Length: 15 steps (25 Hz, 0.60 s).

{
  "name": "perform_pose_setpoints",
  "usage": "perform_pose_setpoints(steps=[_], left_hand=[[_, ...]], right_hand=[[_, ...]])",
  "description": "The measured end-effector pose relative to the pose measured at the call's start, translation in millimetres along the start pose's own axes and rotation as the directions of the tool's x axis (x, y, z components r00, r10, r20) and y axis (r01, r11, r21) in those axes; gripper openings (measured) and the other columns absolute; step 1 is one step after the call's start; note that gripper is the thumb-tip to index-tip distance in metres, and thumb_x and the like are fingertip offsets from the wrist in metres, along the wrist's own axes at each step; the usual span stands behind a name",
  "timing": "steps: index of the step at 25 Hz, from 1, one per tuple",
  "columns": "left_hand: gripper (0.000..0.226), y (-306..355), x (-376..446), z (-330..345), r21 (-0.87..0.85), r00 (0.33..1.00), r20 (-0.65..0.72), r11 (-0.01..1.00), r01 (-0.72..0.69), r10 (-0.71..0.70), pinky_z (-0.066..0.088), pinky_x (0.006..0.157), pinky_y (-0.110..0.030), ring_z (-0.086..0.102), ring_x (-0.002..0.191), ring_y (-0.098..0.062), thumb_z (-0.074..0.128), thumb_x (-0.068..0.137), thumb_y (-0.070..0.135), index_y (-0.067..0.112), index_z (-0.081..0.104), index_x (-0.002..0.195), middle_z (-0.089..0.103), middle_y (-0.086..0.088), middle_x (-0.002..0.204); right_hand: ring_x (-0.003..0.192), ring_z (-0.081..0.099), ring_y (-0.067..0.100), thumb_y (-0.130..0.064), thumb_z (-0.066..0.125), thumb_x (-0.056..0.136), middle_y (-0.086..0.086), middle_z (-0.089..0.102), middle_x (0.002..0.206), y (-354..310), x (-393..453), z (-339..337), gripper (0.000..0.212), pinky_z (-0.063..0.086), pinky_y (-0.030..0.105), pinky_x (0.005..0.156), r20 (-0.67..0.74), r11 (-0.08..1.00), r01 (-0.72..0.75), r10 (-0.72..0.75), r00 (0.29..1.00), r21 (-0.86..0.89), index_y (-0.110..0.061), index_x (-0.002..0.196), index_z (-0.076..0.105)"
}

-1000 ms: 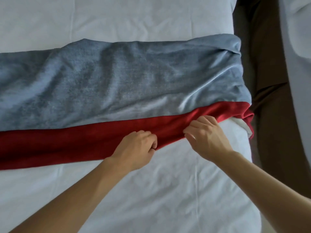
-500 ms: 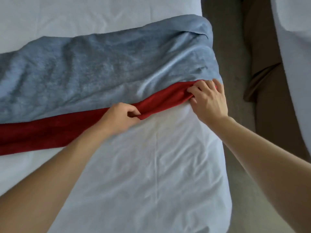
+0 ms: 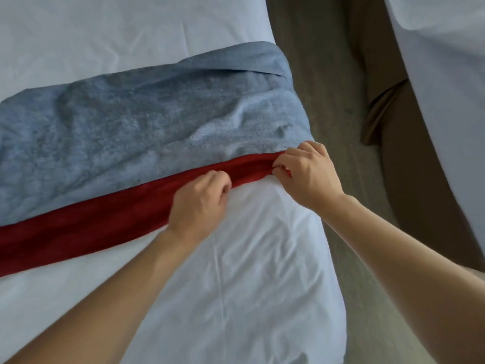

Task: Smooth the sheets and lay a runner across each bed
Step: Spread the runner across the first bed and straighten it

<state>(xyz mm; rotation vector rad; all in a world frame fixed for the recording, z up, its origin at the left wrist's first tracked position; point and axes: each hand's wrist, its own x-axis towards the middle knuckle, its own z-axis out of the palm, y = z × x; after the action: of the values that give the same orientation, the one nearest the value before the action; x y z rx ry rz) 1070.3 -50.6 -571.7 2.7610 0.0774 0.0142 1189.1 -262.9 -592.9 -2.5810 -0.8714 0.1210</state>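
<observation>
The runner (image 3: 126,143), blue-grey plush with a red border (image 3: 91,227) along its near edge, lies across the white sheet (image 3: 236,285) of the near bed, reaching to the bed's right-hand side. It is rumpled, with a fold at the far right corner. The left hand (image 3: 199,203) has its fingers curled into the red border, pinching it; the right hand (image 3: 307,174) grips the same border at the bed's edge, where the red narrows and bunches.

The risk, as I judge it, is uneven pulling: if the right hand tugs harder, the border could twist or roll under, leaving the red band narrower at this end than further left. Dragging the plush may also wrinkle the sheet beneath. Whether the end hangs over the side cannot be told. A second bed (image 3: 446,74) stands across the carpet (image 3: 328,101).
</observation>
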Motion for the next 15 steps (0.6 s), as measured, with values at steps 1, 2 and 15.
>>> perform_pose_setpoints(steps=[1, 2, 15], left_hand=[[0.013, 12, -1, 9, -0.006, 0.996, 0.016, 0.997, -0.083, 0.083, 0.042, 0.050, -0.033, 0.054, 0.067, -0.019, 0.062, 0.080, 0.006, 0.017, 0.057, 0.083, 0.054, 0.005, 0.076], [0.012, 17, 2, 16, 0.011, 0.989, 0.039, 0.989, -0.146, 0.145, 0.043, 0.054, -0.033, 0.055, 0.070, -0.020, 0.062, 0.080, 0.006, 0.016, 0.058, 0.086, 0.056, 0.003, 0.079], [0.012, -19, 59, 22, 0.143, 0.991, 0.113, 0.986, -0.087, 0.071, 0.047, 0.076, -0.040, 0.060, 0.090, -0.027, 0.060, 0.090, 0.011, 0.014, 0.071, 0.095, 0.067, -0.003, 0.090]], right_hand=[[0.077, 0.056, 0.025, -0.022, 0.061, 0.091, -0.004, 0.069, 0.077, 0, 3, 3, 0.016, 0.040, 0.036, 0.093, -0.023, 1.000, -0.004, 0.004, 1.000, -0.017, -0.019, 0.084, 0.076], [0.077, 0.056, 0.026, -0.023, 0.061, 0.091, -0.002, 0.068, 0.076, -1, 8, 5, 0.017, 0.039, 0.037, 0.093, -0.040, 1.000, -0.009, 0.008, 0.999, -0.028, -0.019, 0.083, 0.076], [0.089, 0.059, 0.031, -0.028, 0.066, 0.086, 0.004, 0.066, 0.095, 11, -8, 13, 0.017, 0.036, 0.040, 0.077, 0.050, 0.986, -0.067, 0.075, 0.996, -0.150, -0.018, 0.098, 0.074]])
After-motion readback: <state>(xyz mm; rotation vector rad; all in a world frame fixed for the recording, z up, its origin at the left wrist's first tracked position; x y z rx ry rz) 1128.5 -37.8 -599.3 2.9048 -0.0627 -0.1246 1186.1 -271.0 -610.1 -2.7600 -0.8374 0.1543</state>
